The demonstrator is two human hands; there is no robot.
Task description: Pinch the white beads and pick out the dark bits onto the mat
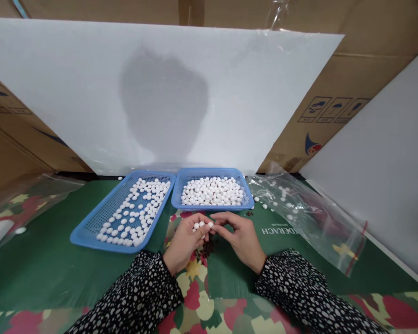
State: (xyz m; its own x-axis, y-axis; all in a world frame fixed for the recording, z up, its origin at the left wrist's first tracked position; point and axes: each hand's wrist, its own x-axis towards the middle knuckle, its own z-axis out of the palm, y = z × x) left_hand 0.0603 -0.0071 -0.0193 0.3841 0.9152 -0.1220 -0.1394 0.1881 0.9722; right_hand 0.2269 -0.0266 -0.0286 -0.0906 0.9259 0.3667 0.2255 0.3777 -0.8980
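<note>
White balls [197,226] gathered in the left hand [184,242]

Far left, we see clear plastic [43,192] on the green covering [52,278]. Next, the left blue basket [87,234], slanted, white balls spread loosely, its mesh floor showing between them. Just beside it, the right blue basket [250,202], more densely filled with balls. At right, a clear bag [329,227] with a red strip, several balls within; a few more by its near edge.

Hands in front of the right basket: the left curls around a small cluster, thumb over it. The right hand [245,237] brings thumb and index close at the cluster's right edge, beside one ball; we cannot tell whether they pinch it. Dark bits [207,249] lie below.
</note>
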